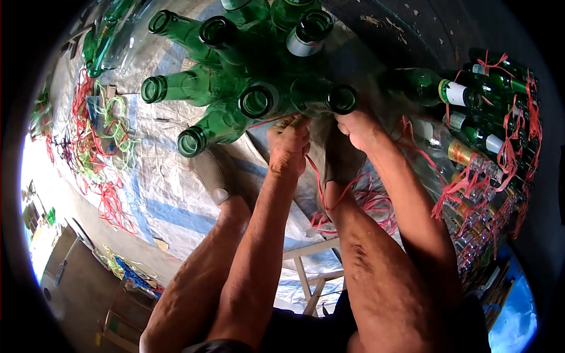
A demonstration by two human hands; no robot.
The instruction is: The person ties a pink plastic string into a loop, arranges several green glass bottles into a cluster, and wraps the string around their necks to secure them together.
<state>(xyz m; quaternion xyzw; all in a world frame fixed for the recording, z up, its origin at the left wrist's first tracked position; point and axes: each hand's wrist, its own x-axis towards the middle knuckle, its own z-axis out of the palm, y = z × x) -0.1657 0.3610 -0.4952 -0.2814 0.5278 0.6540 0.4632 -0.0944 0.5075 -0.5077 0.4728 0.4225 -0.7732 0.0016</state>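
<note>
Green glass first: a bunch of green bottles [226,82], mouths toward the camera, sits just beyond both hands, nearest necks right over them. Red string [272,122] runs along the near side of the bunch to the left hand [288,144]. Left hand is curled tight, fingers closed round the string, with a loose strand hanging from it toward the right shin. Right hand [358,128] is right beside the bunch, under the nearest bottle mouth on that side; its fingers are mostly hidden behind glass and in shadow, so can't tell how far they're bent or whether they grip anything. Bunch labels: pale neck band [303,45] on one far bottle, writing not readable. Left foot [215,170] and right foot [343,156], both in brownish coverings, are near the bunch. Sheet [176,215] underneath, whitish with blue stripes. String heap [376,209], red, beside the right shin. Off to the right, stacked bottles [415,85] with red ties; a white label [453,93] with yellow edging and an orange-yellow label [459,153] show, text too small to read on either. Left side: string pile [112,132], red and lime green. Wooden frame [303,276] between the legs.
</note>
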